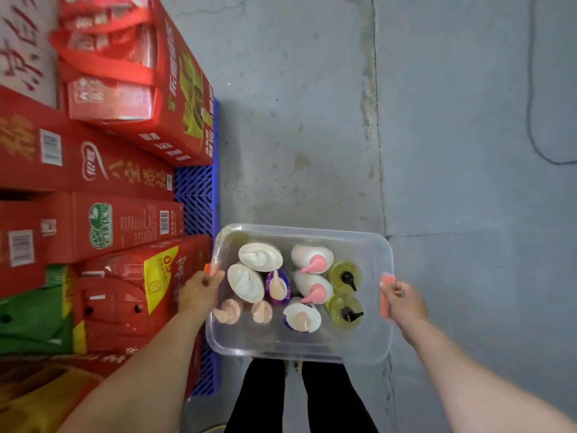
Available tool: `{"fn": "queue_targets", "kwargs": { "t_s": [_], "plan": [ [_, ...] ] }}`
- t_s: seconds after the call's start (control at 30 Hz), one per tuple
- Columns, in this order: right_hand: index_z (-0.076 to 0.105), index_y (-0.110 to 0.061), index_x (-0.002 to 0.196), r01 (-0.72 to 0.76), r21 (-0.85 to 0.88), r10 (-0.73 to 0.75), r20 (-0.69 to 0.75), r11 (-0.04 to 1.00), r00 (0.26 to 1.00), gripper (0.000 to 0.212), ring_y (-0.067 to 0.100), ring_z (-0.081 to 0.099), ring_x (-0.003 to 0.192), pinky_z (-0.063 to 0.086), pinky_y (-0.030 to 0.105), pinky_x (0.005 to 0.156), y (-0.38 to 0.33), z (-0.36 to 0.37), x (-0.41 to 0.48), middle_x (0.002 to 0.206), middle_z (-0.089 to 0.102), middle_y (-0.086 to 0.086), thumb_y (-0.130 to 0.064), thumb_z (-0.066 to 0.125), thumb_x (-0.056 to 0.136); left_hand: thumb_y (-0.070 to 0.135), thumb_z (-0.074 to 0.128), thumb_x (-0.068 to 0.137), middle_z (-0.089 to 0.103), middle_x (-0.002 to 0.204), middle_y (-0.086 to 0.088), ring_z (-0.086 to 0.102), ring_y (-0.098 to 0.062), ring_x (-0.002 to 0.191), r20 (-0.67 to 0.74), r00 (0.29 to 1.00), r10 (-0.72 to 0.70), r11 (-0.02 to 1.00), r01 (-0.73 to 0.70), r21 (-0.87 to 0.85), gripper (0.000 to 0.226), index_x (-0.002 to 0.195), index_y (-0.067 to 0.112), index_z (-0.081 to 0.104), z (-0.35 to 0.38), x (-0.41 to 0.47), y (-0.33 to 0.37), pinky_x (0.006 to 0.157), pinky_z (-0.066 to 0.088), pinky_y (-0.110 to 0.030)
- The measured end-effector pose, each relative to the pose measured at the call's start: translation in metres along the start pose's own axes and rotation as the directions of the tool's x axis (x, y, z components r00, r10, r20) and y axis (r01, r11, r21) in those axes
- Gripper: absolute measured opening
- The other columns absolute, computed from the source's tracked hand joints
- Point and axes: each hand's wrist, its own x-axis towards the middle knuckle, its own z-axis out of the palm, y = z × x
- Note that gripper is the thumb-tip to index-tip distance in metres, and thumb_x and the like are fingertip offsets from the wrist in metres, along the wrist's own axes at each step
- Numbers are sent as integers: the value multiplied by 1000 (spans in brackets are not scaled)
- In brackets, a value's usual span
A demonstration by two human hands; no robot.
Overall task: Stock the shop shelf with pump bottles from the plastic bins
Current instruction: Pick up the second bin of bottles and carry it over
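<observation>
Head view: a clear plastic bin [299, 233], rectangular with rounded corners and glossy, slightly clouded walls, is carried level above the floor, just in front of the person's legs [312, 398] in black trousers. The left hand [199, 292] curls its fingers round the orange handle [207, 269] at the bin's left end. The right hand [404, 303] grips the second orange handle [386, 295] at the right end.

The pump bottles [260, 257] stand upright inside the bin, seen from above and packed close together. Two are broad white ovals with white pumps. Two white bottles [312, 259] have smooth pink spouts. Two purple-labelled bottles [278, 285] have peach pumps. Two round yellow-green translucent bottles [345, 276] with black pumps stand along the right side. Two more peach pump heads [228, 311] sit near the left hand.

The concrete floor [296, 120] is grey, mottled and cracked along its joints, and a thin black cable [534, 120] loops at the far right. On the left, red cardboard cartons [93, 170] are stacked on a blue latticed plastic pallet [196, 195]. Some of the cartons have red fabric carry straps and shiny film windows.

The cartons bear gold and white Chinese characters, too blurred to read surely, along with white barcode labels and a green-and-white round logo. A yellow sticker [160, 276] shows the digits 60 and a QR code.
</observation>
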Motion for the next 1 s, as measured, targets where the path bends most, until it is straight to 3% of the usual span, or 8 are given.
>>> {"fn": "queue_targets", "kwargs": {
  "t_s": [0.2, 0.43, 0.63, 0.73, 0.83, 0.9, 1.0],
  "plan": [
    [64, -17, 91, -62, -2, 62, -1, 998, 998, 31, 23, 59, 75, 39, 31, 63, 29, -91, -76, 87, 67, 4, -47, 60, 96, 48, 60, 92, 68, 86, -14, 64, -33, 86, 55, 996, 63, 989, -70, 129, 41, 66, 18, 50, -33, -106, 46, 70, 42, -33],
    [65, -14, 91, -113, 261, 130, -50, 959, 990, 30, 25, 62, 79, 45, 29, 61, 84, -192, -185, 87, 67, 6, -44, 66, 93, 48, 59, 93, 69, 82, -17, 65, -35, 84, 103, 967, 234, 929, -254, 271, 44, 66, 13, 53, -69, -238, 118, 75, 49, -38],
    [67, -16, 87, -165, 492, 259, -130, 855, 957, 32, 21, 63, 73, 42, 27, 55, 143, -228, -267, 84, 69, 6, -47, 66, 92, 56, 51, 94, 68, 98, -16, 62, -35, 94, 256, 890, 377, 746, -455, 485, 45, 81, 15, 62, -66, -299, 186, 76, 40, -34],
    [67, -8, 86, -175, 628, 339, -151, 758, 929, 26, 19, 58, 63, 44, 27, 56, 174, -219, -312, 69, 63, 5, -34, 70, 92, 56, 53, 94, 68, 86, -13, 62, -33, 89, 354, 832, 426, 662, -554, 505, 49, 95, 9, 70, -56, -318, 215, 74, 40, -32],
    [62, -9, 69, -159, 733, 442, -210, 661, 872, 28, 20, 50, 58, 39, 19, 47, 201, -200, -361, 58, 54, 6, -23, 75, 89, 55, 53, 94, 66, 79, -10, 64, -35, 92, 480, 731, 484, 508, -682, 527, 43, 82, 15, 64, -40, -343, 241, 75, 42, -33],
    [59, -10, 63, -186, 783, 531, -208, 594, 822, 33, 19, 47, 57, 37, 20, 45, 220, -182, -391, 60, 54, 8, -24, 75, 89, 55, 51, 94, 69, 91, -14, 64, -36, 97, 550, 655, 519, 390, -753, 529, 44, 90, 14, 66, -24, -366, 254, 83, 47, -37],
    [55, -9, 59, -210, 857, 636, -165, 471, 754, 38, 20, 49, 61, 35, 30, 54, 249, -148, -431, 61, 54, 12, -22, 76, 87, 54, 51, 95, 69, 104, -19, 62, -38, 104, 642, 573, 509, 252, -813, 526, 48, 102, 10, 68, 7, -402, 259, 96, 47, -41]
  ]
}}
